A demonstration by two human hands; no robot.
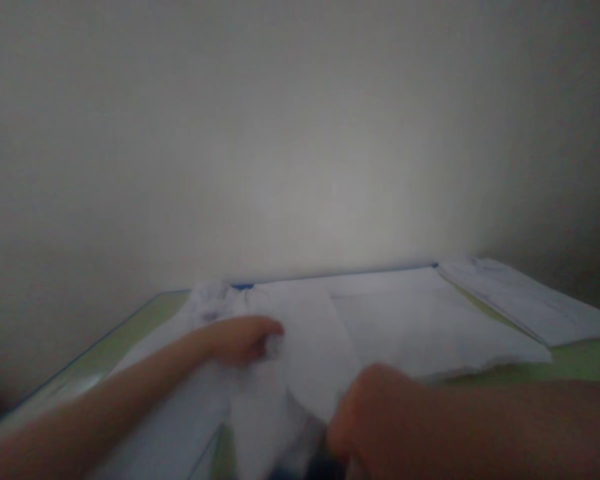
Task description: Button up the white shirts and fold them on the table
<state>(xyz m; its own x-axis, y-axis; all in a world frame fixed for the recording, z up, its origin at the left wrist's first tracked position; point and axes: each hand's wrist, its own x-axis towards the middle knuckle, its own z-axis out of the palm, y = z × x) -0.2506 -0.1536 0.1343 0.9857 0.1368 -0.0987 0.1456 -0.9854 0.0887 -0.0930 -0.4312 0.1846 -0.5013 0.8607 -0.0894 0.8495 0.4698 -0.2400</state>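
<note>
White cloth (260, 413) hangs in folds near the front of the table, partly blurred. My left hand (245, 341) reaches in from the left, its fingers closed on a bunched bit of this cloth. At the lower right, my right hand (367, 413) is curled into a fist at the cloth's near edge and appears to grip it; its fingertips are hidden and smeared by motion. Behind both hands, a wide white cloth piece (405, 323) lies flat, with a straight crease or edge across it.
A green table (585, 360) with a blue edge stands against a plain pale wall (300, 133). Another folded white cloth (530, 300) lies at the far right. Crumpled white cloth (213, 297) sits at the back left. Something dark blue (325, 467) shows at the bottom.
</note>
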